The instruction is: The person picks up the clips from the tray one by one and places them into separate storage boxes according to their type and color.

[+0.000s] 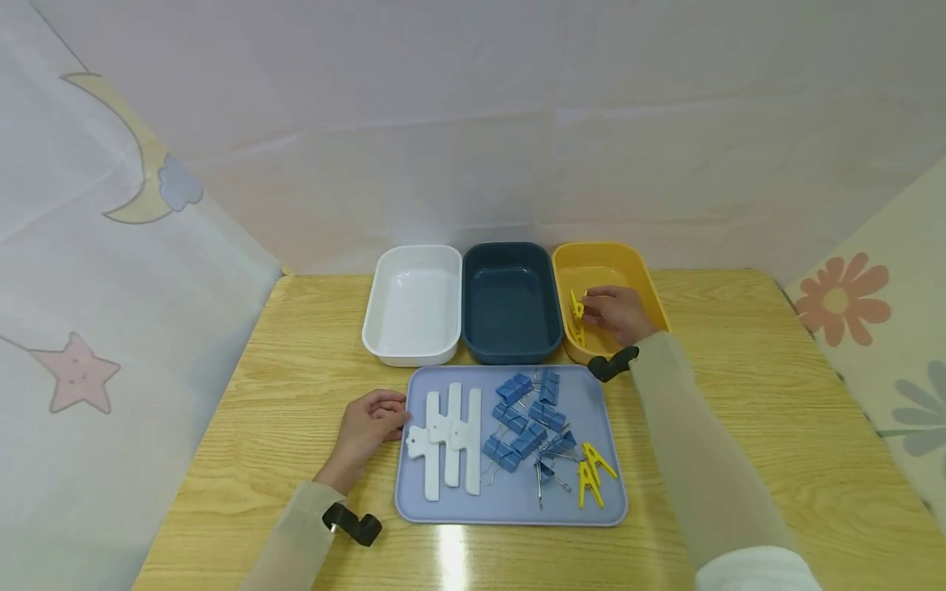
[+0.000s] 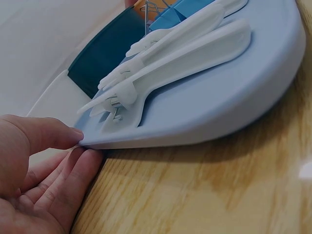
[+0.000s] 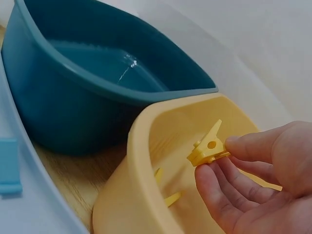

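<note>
Inside the yellow bin (image 1: 654, 287), my right hand (image 1: 619, 313) pinches a yellow clothespin (image 3: 210, 145) between thumb and fingers. Beneath it, another yellow clothespin (image 3: 173, 199) lies in the bin, partly hidden by the wall. My left hand (image 1: 367, 427) grips the left edge of the light-blue tray (image 1: 510, 507), thumb (image 2: 68, 136) on the rim and fingers curled below. On the tray lie three white clips (image 1: 433, 451) at left, several blue binder clips (image 1: 528, 439) in the middle and two yellow clothespins (image 1: 590, 476) at the lower right.
Left of the yellow bin stand a dark teal bin (image 1: 513, 356) and a white bin (image 1: 412, 358), side by side behind the tray. All rest on a wooden table (image 1: 310, 353). A pale cloth backdrop (image 1: 443, 123) rises behind and along both sides.
</note>
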`<act>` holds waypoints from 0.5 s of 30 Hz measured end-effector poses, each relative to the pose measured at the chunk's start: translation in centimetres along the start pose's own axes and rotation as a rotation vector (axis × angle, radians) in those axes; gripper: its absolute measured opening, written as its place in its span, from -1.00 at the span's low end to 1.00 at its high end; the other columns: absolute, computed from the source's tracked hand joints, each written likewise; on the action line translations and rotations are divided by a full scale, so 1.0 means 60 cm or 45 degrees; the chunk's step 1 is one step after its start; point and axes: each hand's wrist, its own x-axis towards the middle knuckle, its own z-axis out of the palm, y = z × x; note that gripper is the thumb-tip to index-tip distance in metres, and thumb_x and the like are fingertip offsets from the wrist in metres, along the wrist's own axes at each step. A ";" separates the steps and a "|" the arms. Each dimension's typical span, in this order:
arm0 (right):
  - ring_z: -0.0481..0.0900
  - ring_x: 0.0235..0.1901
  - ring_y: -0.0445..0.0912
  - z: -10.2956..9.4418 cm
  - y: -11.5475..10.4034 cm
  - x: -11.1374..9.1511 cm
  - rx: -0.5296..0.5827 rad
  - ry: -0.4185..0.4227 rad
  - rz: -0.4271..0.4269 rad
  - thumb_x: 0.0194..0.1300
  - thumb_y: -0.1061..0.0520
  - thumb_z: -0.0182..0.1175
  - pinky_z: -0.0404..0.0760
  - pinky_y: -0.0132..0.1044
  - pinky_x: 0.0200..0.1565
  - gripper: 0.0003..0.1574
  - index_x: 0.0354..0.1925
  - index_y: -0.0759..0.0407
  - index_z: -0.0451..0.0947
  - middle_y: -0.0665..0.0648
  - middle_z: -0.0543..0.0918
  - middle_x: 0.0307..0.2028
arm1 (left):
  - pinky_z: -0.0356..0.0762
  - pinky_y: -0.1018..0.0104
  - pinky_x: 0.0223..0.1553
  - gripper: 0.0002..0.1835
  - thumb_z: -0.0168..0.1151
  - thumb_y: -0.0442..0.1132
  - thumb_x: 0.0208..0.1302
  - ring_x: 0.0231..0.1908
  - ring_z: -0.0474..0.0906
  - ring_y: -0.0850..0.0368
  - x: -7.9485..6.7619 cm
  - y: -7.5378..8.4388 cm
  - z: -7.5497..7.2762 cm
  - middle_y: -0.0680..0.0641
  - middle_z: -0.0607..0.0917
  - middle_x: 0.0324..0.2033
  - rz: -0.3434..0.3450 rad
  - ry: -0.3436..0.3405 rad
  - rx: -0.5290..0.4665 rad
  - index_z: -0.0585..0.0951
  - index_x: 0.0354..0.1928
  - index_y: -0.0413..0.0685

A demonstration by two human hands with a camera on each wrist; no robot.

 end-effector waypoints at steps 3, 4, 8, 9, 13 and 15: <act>0.61 -0.30 -0.23 -0.001 0.003 0.008 -0.016 0.015 0.022 0.43 0.14 0.06 0.68 -0.45 -0.09 -0.36 0.39 0.31 0.21 0.32 0.43 0.21 | 0.71 0.30 -0.34 -0.68 0.32 -0.38 0.15 -0.40 0.58 0.20 -0.001 0.002 0.000 -0.08 0.66 -0.30 -0.005 0.000 -0.007 0.61 -0.01 -0.15; 0.61 -0.29 -0.23 -0.001 0.004 0.010 -0.026 0.021 0.029 0.43 0.14 0.06 0.67 -0.45 -0.09 -0.36 0.39 0.30 0.22 0.31 0.43 0.21 | 0.71 0.30 -0.34 -0.68 0.32 -0.38 0.15 -0.40 0.58 0.20 -0.001 0.002 -0.001 -0.08 0.66 -0.30 -0.007 0.000 -0.010 0.61 -0.01 -0.15; 0.60 -0.22 -0.18 0.000 0.007 0.014 -0.089 0.021 0.041 0.44 0.12 0.06 0.66 -0.38 0.01 -0.37 0.38 0.29 0.23 0.30 0.42 0.23 | 0.71 0.30 -0.35 -0.68 0.32 -0.39 0.14 -0.41 0.57 0.21 -0.001 0.002 -0.001 -0.07 0.65 -0.31 -0.008 0.005 -0.023 0.61 -0.02 -0.16; 0.60 -0.19 -0.17 0.001 0.008 0.015 -0.104 0.021 0.040 0.44 0.12 0.06 0.65 -0.35 0.04 -0.37 0.38 0.30 0.24 0.30 0.42 0.24 | 0.71 0.30 -0.35 -0.68 0.32 -0.39 0.14 -0.41 0.57 0.21 0.000 0.002 -0.001 -0.07 0.65 -0.31 -0.006 0.005 -0.023 0.61 -0.02 -0.16; 0.56 -0.12 -0.11 0.007 0.009 0.016 -0.151 0.039 0.038 0.42 0.13 0.08 0.62 -0.28 0.10 -0.41 0.33 0.32 0.31 0.30 0.45 0.23 | 0.72 0.29 -0.35 -0.68 0.32 -0.38 0.14 -0.40 0.57 0.20 0.001 0.000 -0.002 -0.07 0.66 -0.31 0.000 0.002 -0.023 0.61 -0.02 -0.16; 0.56 -0.10 -0.10 0.010 0.011 0.018 -0.164 0.054 0.038 0.41 0.13 0.10 0.61 -0.29 0.10 -0.42 0.31 0.32 0.34 0.29 0.47 0.21 | 0.72 0.28 -0.34 -0.68 0.32 -0.39 0.14 -0.40 0.58 0.20 0.001 -0.001 -0.001 -0.07 0.66 -0.31 0.004 0.001 -0.027 0.61 -0.02 -0.17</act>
